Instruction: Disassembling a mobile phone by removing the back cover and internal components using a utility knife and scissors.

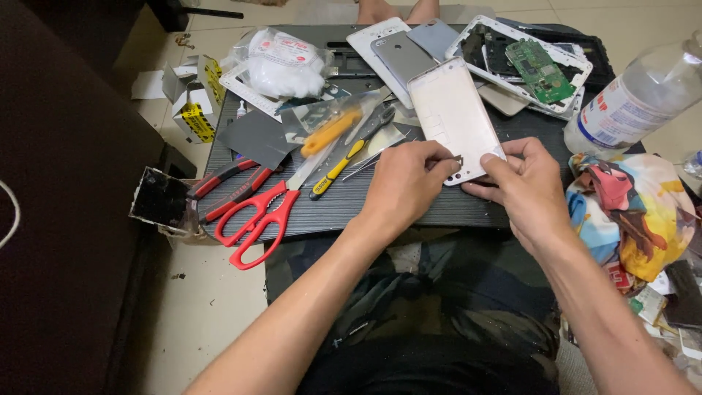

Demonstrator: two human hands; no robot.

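The left hand (406, 179) pinches a small dark part at the lower edge of a white phone back cover (455, 121), while the right hand (523, 183) grips that cover's near corner, seemingly to steady it on the dark work board (409, 208). Red scissors (257, 216) lie left; farther off, an open white phone frame (523, 62) holds a green circuit board (540, 69).

Pale tiled floor (212, 307), dark cabinet side (66, 219) at left, low black board (409, 205) as worktop
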